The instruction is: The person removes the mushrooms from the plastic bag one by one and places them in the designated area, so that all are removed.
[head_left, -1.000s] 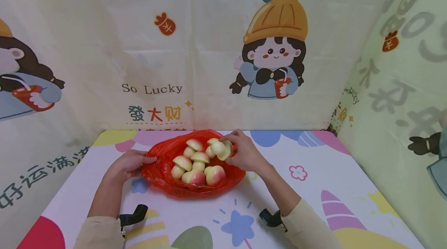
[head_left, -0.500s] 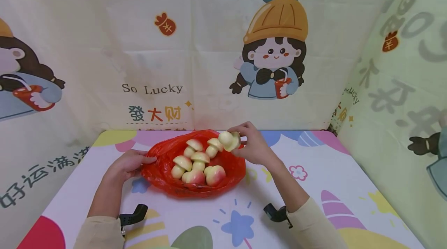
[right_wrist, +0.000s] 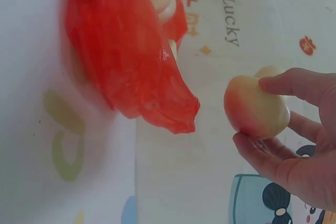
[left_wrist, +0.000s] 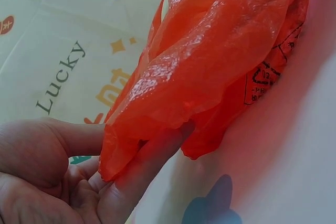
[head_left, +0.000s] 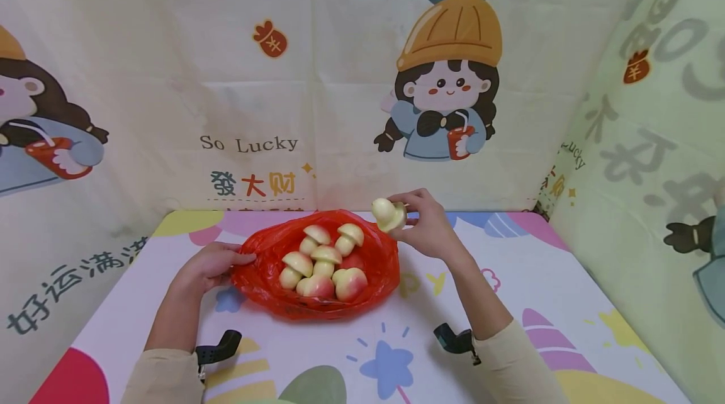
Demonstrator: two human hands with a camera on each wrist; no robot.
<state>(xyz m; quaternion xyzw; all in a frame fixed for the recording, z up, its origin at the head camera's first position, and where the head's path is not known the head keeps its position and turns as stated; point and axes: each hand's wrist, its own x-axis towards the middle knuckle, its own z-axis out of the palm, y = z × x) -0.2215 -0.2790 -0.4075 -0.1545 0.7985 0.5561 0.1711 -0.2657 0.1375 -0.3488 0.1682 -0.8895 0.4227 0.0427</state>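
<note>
Patterned tabletop (head_left: 308,350), right hand (head_left: 426,224) aloft, grip around mushroom (head_left: 387,214); left hand (head_left: 211,264) lower, grip on red bag (head_left: 265,300).

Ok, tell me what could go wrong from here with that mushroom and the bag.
The held mushroom could slip: the right hand has it in the air by the fingertips. The left hand pinches the soft bag's edge, so a tug might spill the other mushrooms.

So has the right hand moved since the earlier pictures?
Yes: in the head view, the right hand has moved up and to the right, closer to the cartoon girl printed on the backdrop.
</note>
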